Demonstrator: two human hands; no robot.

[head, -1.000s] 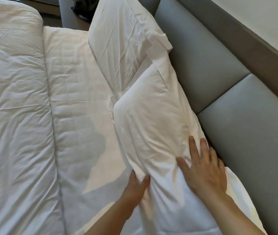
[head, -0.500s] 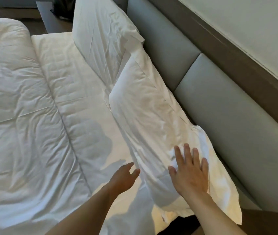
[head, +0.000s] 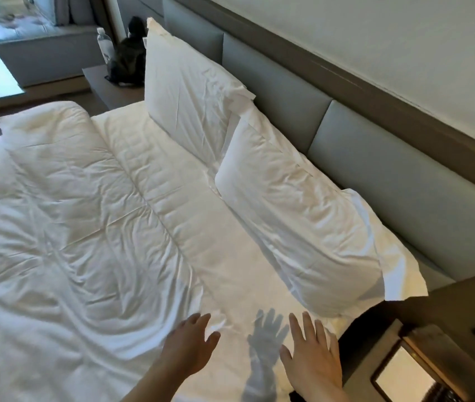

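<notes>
Two white pillows lean against the grey padded headboard [head: 381,166]. The near pillow [head: 297,224] lies slanted, its loose case flap hanging over the bed's corner. The far pillow [head: 187,94] stands more upright behind it. My left hand [head: 191,346] hovers over the white sheet [head: 195,221] near the bed's front edge, fingers relaxed and holding nothing. My right hand [head: 311,355] hovers to its right with fingers spread straight, its shadow on the sheet between the hands. Neither hand touches a pillow.
A rumpled white duvet [head: 50,233] covers the left of the bed. A bedside table [head: 421,369] sits at lower right. Beyond the bed, a far nightstand [head: 108,88] holds a dark bag [head: 129,59] and a water bottle [head: 105,44].
Both hands have come off the near pillow and drawn back toward the bed's front edge. The view has pulled back and now shows more of the bed and room.
</notes>
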